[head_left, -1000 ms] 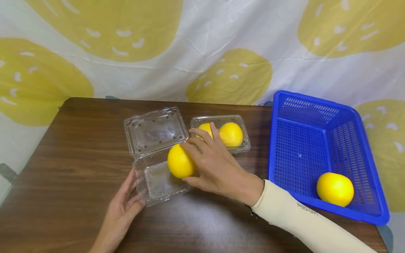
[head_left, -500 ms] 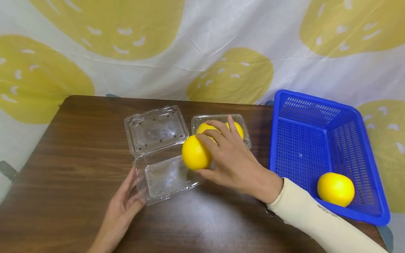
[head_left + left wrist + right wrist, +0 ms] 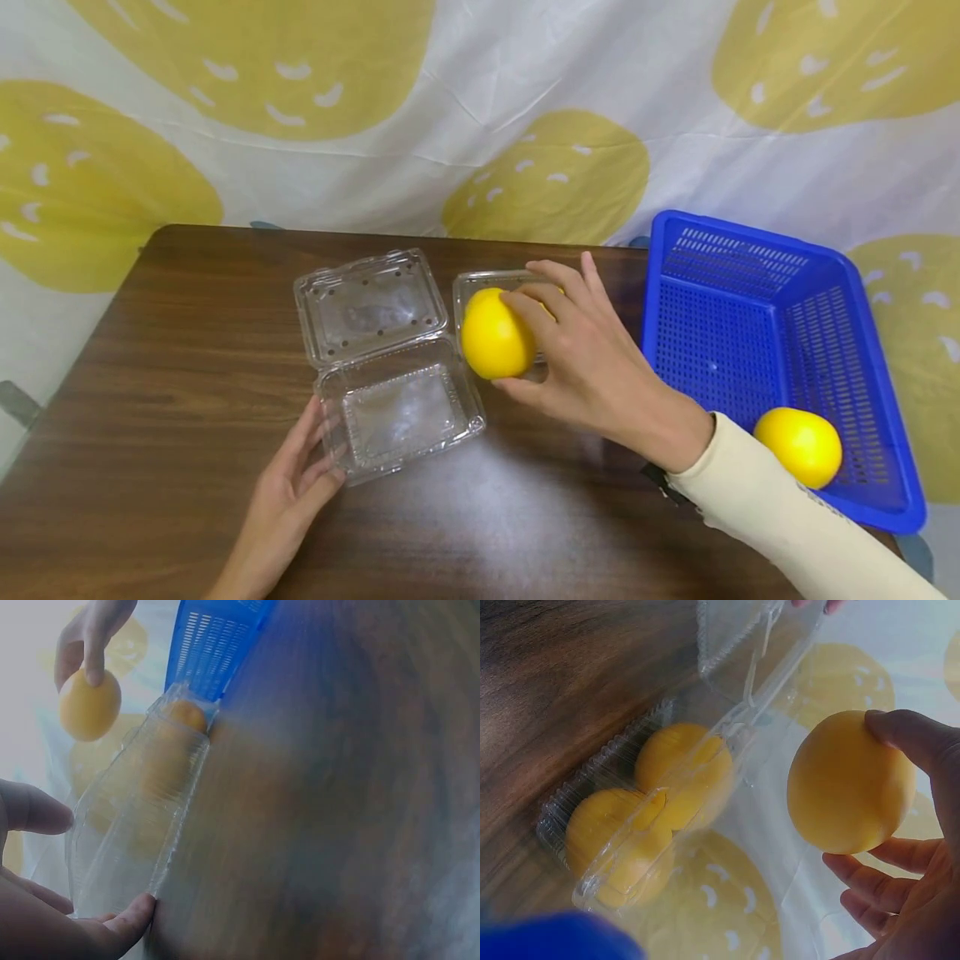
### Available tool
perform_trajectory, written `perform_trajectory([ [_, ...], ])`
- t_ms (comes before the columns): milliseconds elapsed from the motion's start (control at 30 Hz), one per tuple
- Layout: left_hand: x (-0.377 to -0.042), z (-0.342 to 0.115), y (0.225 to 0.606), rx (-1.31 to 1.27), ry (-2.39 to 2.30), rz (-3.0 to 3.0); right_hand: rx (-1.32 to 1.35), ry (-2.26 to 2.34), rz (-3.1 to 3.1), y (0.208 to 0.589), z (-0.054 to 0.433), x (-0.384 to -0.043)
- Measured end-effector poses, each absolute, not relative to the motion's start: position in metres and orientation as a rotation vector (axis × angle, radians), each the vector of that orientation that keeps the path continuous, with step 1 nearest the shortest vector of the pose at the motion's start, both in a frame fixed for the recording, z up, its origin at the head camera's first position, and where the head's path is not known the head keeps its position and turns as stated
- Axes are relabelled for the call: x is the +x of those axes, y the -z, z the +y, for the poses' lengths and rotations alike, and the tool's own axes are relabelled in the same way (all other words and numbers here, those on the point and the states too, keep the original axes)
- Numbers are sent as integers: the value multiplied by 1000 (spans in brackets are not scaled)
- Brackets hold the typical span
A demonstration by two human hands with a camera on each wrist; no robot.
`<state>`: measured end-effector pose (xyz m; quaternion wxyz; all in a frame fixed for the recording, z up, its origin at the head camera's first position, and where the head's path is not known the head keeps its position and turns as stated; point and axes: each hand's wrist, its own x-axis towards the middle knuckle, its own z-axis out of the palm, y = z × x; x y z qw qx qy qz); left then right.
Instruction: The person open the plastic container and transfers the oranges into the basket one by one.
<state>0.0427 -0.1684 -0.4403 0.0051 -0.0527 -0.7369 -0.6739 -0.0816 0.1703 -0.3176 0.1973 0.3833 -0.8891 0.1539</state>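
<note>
Head view: right hand (image 3: 592, 358) half-curled, thumb below and fingertips above, gripping a yellow fruit (image 3: 495, 337); 1 finger sticks up clear of it. Fruit overlaps the second clear container (image 3: 491, 276) in this view, just right of the hinged clear container (image 3: 408, 417), whose lid (image 3: 371, 308) lies folded back. Left hand (image 3: 288, 492) partly curled, thumb and fingers holding the near-left corner of the hinged container's base. Blue basket (image 3: 712, 333) at right, 1 more fruit (image 3: 802, 450) in its near end. Brown table (image 3: 187, 375) under it all, patterned cloth (image 3: 570, 50) behind. Left wrist view: left thumb on container edge, fingers spread apart from it along the clear plastic; beyond, right hand has the yellow fruit up in the air. Right wrist view: thumb on 1 side of the fruit, fingertips on the other, well apart from 2 fruits (image 3: 682, 769) inside the second container.
</note>
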Motion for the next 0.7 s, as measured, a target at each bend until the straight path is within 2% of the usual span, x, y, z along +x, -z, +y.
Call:
perform_trajectory([
  [333, 43, -169, 441, -164, 2121, -2293, 1049, -490, -2464, 308, 177, -84],
  [700, 43, -169, 441, -164, 2131, -2283, 959, -573, -2457, 297, 207, -97],
])
